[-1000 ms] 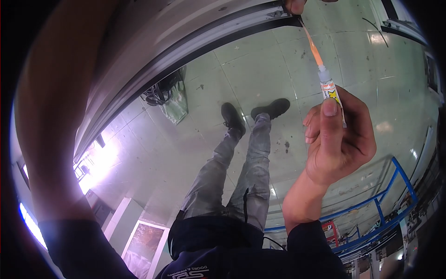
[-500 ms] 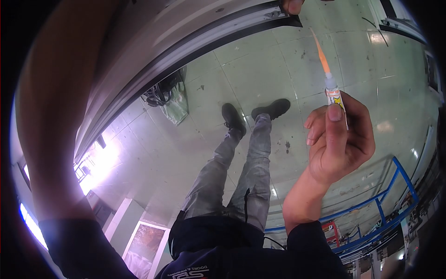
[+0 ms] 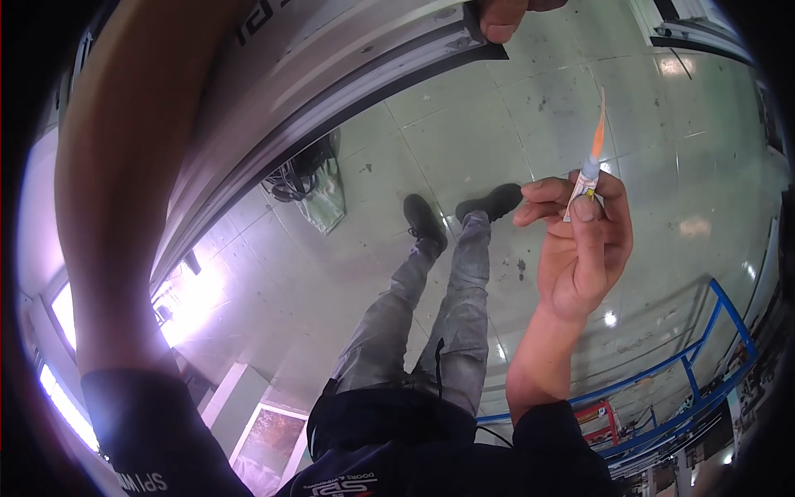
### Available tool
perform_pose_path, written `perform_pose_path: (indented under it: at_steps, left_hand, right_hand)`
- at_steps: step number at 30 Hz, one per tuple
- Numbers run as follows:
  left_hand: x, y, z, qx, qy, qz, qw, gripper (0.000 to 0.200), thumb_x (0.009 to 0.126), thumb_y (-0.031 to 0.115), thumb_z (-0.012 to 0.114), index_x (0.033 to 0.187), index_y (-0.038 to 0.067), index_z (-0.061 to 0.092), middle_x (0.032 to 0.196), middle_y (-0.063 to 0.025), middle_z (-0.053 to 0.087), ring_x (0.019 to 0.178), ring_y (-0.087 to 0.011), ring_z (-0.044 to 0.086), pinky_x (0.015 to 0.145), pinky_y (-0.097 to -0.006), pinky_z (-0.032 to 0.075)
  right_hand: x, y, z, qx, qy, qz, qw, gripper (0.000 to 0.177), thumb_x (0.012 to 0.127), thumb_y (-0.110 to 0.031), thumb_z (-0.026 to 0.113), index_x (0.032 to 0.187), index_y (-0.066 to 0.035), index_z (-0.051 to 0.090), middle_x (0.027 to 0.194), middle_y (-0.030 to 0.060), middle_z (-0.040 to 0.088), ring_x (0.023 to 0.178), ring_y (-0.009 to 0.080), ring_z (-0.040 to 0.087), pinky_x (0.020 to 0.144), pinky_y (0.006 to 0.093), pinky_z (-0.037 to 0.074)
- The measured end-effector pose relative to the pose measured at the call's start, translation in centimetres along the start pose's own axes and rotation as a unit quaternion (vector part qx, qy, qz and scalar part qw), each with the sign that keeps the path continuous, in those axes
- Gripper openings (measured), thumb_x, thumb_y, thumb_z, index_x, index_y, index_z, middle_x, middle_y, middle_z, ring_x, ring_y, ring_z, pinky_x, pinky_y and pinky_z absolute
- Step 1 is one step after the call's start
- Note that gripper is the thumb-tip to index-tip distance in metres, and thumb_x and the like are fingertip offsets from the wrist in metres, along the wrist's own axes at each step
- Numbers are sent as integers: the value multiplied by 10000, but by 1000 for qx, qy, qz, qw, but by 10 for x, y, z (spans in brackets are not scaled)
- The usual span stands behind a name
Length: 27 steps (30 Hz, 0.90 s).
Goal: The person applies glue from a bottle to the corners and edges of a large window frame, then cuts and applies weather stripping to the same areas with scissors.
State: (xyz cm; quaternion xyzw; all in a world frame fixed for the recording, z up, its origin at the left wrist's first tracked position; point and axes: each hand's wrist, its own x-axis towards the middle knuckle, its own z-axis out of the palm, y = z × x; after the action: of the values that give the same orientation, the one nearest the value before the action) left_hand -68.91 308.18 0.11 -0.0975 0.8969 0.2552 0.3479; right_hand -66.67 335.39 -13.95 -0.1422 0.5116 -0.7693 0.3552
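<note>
Between the thumb and fingers of my right hand (image 3: 584, 240) is a small white tube (image 3: 583, 187) with a long, thin orange nozzle (image 3: 599, 137) pointing up. A long white and grey profile (image 3: 356, 87) with a dark edge runs from the lower left to the top centre. Fingers of my left hand (image 3: 503, 21) press round its right end at the top edge of the view; the rest of that hand is out of sight. The tube tip is apart from the profile, to its lower right.
Cables and a plastic bag (image 3: 323, 199) lie on the tiled floor (image 3: 431, 124) below the profile. A blue metal frame (image 3: 696, 385) stands at the lower right. Another profile piece (image 3: 704, 43) shows at the upper right. My shoes (image 3: 424, 219) are at the centre.
My right hand has moved left with the tube, whose nozzle now sits lower and more upright. The profile's end and my left fingers appear further left, with more of the fingers showing.
</note>
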Motion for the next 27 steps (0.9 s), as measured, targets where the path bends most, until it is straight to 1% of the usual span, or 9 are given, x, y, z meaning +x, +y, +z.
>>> perform_pose_path:
  at_steps: [3,5,9,15,18,24,27]
  left_hand:
    - [-1,2,0,-8,-4,-6,1000,301,654,157,896,808,48,661,640,-33,653,539,-122,566,482,-294,390]
    - [0,2,0,-6,-4,-7,1000,286,655,149,883,798,46,658,626,-27,639,532,-121,554,477,-296,378]
    - [0,2,-1,8,1,-1,1000,250,656,141,851,778,50,653,602,-6,607,519,-119,525,470,-304,357]
    - [1,4,-4,18,-14,-1,1000,215,651,141,818,739,56,640,576,11,569,511,-116,492,466,-319,340]
    - [2,5,-6,24,-23,2,999,201,648,136,802,718,59,629,562,16,552,507,-117,481,467,-326,338]
    - [2,5,-11,27,-45,4,999,205,662,128,784,700,62,594,548,20,540,497,-116,481,460,-326,347]
    - [3,-1,-13,-39,-69,-8,997,201,686,110,779,717,60,587,557,18,546,498,-111,490,446,-308,362]
  right_hand:
    - [-1,3,-6,80,-24,38,996,323,1024,-118,551,1231,128,522,997,348,707,724,296,727,629,349,584]
    - [-2,5,-5,101,-15,51,994,340,1029,-119,532,1249,139,512,1022,361,700,750,321,737,664,368,601]
    - [-3,10,-9,176,-51,78,980,350,1023,-106,510,1253,157,492,1027,384,689,799,361,747,697,408,624]
    - [-2,12,-6,174,-79,87,978,307,998,-77,510,1208,145,476,983,391,684,788,367,745,686,405,622]
    - [-1,13,-6,174,-88,88,977,289,996,-75,509,1189,137,477,954,378,689,765,366,744,685,398,623]
    - [-1,10,-4,183,-82,100,975,295,989,-76,517,1189,136,470,926,373,694,723,359,740,660,392,619]
    - [-6,6,-4,168,-75,93,979,332,994,-91,500,1244,127,482,907,343,700,641,336,694,593,379,576]
